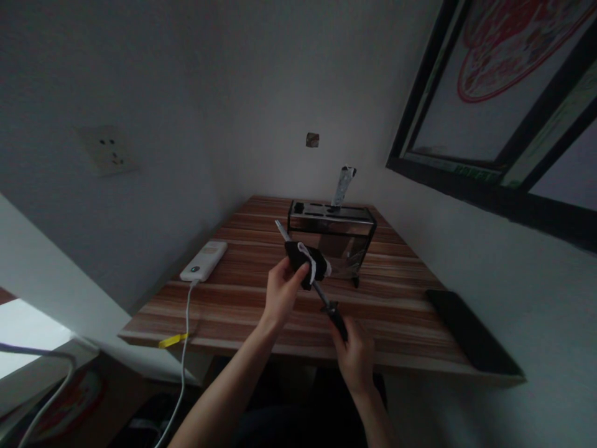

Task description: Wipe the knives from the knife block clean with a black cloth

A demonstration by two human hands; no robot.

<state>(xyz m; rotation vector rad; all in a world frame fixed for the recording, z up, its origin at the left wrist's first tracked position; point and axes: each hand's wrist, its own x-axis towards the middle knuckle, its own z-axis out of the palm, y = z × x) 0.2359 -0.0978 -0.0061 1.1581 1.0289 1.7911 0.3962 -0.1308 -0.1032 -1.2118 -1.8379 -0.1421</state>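
My right hand (pixel 355 348) is closed round the black handle of a sharpening steel (pixel 321 292), whose thin grey rod slants up to the left above the table. Folded about the rod's middle is a black cloth (pixel 293 255) with a white edge, pinched between the thumb and fingers of my left hand (pixel 282 286). The cloth covers part of the rod, and its bare tip sticks out beyond. Just behind stands a knife block (pixel 332 214) with a slotted metal top and clear front. One upright handle wrapped in a pale covering (pixel 344 185) rises from a slot.
The wood-striped table (pixel 252 311) sits in a corner between walls. A white power bank (pixel 204 261) with a cable (pixel 187 317) lies at left, near a yellow strip (pixel 172 340). A dark phone-like slab (pixel 473 330) rests at the right edge. A framed picture (pixel 466 124) hangs at upper right.
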